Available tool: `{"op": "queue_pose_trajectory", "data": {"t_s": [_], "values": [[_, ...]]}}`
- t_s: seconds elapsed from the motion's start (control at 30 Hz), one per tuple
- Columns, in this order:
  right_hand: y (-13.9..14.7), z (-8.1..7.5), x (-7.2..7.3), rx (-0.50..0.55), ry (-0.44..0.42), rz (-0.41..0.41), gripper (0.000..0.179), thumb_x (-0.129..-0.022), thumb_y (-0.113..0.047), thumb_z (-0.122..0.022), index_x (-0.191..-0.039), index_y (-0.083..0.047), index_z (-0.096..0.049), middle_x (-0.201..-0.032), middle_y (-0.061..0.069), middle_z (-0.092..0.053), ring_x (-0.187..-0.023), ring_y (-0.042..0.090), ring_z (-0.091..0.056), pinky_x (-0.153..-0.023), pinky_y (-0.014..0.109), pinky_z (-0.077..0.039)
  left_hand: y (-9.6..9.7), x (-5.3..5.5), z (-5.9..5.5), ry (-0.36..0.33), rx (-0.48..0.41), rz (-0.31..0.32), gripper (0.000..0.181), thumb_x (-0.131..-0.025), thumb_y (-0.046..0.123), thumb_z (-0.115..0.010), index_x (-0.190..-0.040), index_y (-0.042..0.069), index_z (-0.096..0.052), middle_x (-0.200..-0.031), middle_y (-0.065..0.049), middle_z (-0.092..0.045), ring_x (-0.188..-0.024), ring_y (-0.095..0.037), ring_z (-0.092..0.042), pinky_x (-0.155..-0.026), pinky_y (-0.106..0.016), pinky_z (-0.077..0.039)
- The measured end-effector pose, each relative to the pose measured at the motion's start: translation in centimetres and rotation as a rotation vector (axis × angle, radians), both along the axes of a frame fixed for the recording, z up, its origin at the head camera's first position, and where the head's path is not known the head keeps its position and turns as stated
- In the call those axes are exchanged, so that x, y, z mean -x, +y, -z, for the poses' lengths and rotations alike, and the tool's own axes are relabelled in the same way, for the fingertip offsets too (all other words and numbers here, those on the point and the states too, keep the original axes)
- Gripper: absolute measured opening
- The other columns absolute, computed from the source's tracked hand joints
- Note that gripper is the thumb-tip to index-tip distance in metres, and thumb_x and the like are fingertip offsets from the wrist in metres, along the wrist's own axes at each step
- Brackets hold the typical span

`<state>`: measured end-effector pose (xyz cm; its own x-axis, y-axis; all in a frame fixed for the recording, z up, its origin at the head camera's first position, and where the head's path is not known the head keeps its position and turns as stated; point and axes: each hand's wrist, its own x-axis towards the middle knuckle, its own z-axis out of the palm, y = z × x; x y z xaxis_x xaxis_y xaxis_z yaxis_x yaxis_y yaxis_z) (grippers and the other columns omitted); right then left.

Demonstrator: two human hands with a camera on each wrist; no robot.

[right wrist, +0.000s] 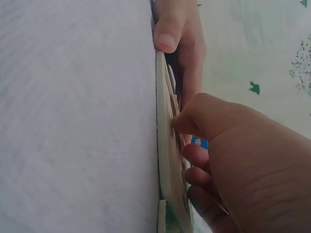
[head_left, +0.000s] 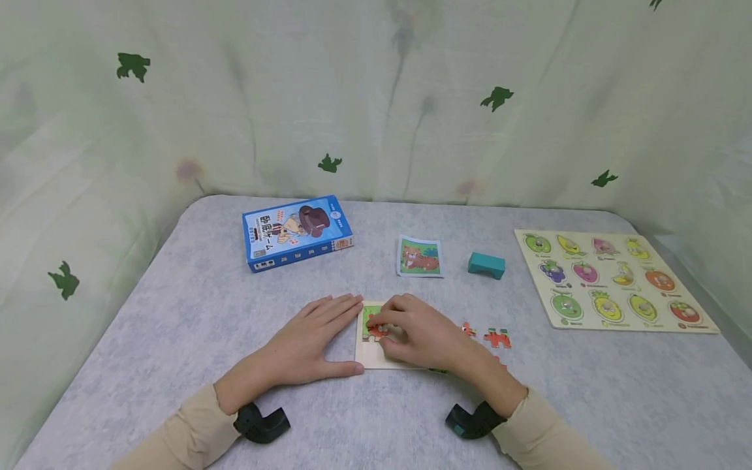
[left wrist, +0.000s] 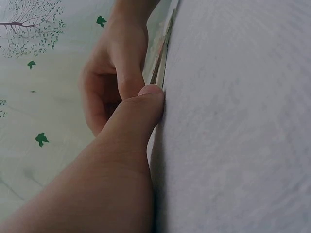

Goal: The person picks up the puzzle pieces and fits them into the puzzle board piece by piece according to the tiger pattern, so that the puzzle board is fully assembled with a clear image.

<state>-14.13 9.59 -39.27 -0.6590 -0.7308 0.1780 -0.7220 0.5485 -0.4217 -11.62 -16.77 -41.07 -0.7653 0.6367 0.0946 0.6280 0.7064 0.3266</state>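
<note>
While the right hand (head_left: 420, 333) pinches an orange piece (head_left: 378, 331) between thumb and bent fingers over the left part of the board (head_left: 373, 358), the left hand (head_left: 311, 336) lies with straight fingers at the board's left edge, grasping nothing. The piece looks thin, light and stiff, probably wooden, so its side edges should give better purchase than its flat face; the loose pieces (head_left: 498, 337) to the right would likely handle alike.
</note>
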Motion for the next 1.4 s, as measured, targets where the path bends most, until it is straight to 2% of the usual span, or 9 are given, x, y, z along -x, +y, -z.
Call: {"op": "queue_pose_trajectory", "data": {"t_s": [0.37, 0.77, 1.4], "values": [[0.03, -0.08, 0.10, -0.031, 0.064, -0.031, 0.030, -0.094, -0.018, -0.070, -0.123, -0.021, -0.076, -0.112, -0.003, -0.067, -0.102, 0.011, -0.059, -0.087, 0.029, -0.054, -0.02, 0.02, -0.19, 0.001, 0.009, 0.001, 0.102, -0.090, 0.081, -0.052, -0.164, 0.014, -0.031, -0.170, 0.001, -0.029, -0.157, -0.022, -0.025, -0.129, -0.052, -0.021], [0.12, -0.09, 0.08, -0.036, 0.074, -0.048, 0.025, -0.097, -0.018, -0.069, -0.120, -0.022, -0.077, -0.112, -0.003, -0.068, -0.101, 0.011, -0.060, -0.086, 0.029, -0.054, 0.00, 0.03, -0.15, 0.006, 0.008, -0.001, 0.102, -0.090, 0.080, -0.053, -0.163, 0.014, -0.031, -0.170, 0.001, -0.029, -0.157, -0.022, -0.025, -0.129, -0.051, -0.021], [-0.15, -0.20, -0.24, -0.034, 0.043, 0.006, 0.028, -0.095, -0.023, -0.073, -0.123, -0.017, -0.076, -0.115, -0.003, -0.070, -0.103, 0.011, -0.060, -0.087, 0.029, -0.055, -0.03, 0.09, 0.18, 0.006, 0.001, -0.001, 0.101, -0.090, 0.080, -0.053, -0.164, 0.014, -0.031, -0.170, 0.001, -0.029, -0.157, -0.022, -0.026, -0.128, -0.052, -0.021]]}}
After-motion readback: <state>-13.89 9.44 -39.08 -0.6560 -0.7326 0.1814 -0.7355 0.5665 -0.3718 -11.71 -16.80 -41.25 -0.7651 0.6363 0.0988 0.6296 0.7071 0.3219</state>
